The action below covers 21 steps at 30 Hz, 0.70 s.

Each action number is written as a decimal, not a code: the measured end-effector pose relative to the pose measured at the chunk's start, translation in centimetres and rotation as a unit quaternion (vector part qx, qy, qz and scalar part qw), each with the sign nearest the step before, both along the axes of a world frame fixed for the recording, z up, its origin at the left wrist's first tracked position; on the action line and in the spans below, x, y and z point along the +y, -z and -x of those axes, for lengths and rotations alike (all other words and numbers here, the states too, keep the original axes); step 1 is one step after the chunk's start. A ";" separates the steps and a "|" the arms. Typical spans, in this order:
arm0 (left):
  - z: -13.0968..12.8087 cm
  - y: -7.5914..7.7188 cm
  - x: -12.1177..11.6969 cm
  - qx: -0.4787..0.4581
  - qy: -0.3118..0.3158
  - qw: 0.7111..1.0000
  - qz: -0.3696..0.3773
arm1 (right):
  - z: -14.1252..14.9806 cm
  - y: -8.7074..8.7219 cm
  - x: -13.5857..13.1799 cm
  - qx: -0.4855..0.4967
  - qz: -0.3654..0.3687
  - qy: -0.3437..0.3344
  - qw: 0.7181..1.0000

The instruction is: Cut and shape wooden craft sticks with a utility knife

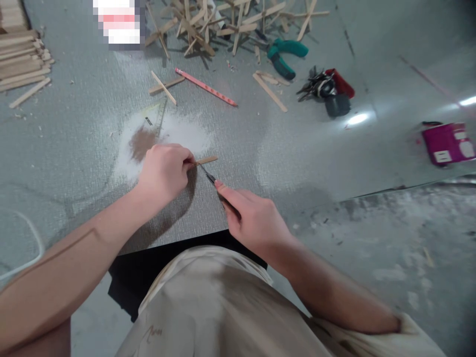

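Note:
My left hand (165,166) is closed in a pinch on a wooden craft stick (207,160), whose free end points right above the table. In my right hand (256,213) is a craft knife (210,177) with a dark handle, its thin blade reaching the stick right beside my left fingertips. Whether the blade has cut into the wood is too small to tell. Behind my left hand lie a clear set square (160,115) and a patch of pale dust with a brown heap (143,141). Two crossed sticks (163,87) rest farther back.
A red pencil (206,88), teal-handled pliers (284,54) and a bunch of keys (316,87) lie beyond my hands. Joined sticks (201,29) are heaped at the back; stacked sticks (22,64) sit far left. A purple pouch (448,144) is near the table's right edge.

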<state>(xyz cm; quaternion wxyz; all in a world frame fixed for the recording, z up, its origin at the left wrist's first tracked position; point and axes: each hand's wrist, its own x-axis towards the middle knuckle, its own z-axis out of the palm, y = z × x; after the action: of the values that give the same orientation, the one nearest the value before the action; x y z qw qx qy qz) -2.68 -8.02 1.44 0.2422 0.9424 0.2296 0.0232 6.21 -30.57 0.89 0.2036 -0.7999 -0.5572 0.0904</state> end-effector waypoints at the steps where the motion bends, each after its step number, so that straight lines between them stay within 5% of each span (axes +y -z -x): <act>1: 0.0 0.0 0.0 -0.001 -0.003 1.000 0.003 | 0.0 0.0 0.0 0.003 -0.002 -0.001 1.000; 8: 0.1 -0.4 0.0 -0.002 -0.001 1.000 0.004 | -0.3 -0.1 -0.3 0.018 -0.009 0.000 1.000; 14: 0.3 -0.8 0.1 -0.001 -0.011 1.000 0.024 | -2.1 -2.0 -1.6 -0.007 -0.012 0.003 1.000; 21: 0.5 0.4 1.6 -0.064 0.015 0.995 0.076 | -5.8 -3.1 -0.9 -0.024 0.048 -0.074 0.996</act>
<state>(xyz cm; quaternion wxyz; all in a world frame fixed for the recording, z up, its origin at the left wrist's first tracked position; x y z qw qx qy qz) -3.14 -6.45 1.00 0.3280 0.9212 0.2003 0.0618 12.01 -31.48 4.03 0.1445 -0.7672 -0.6147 0.1130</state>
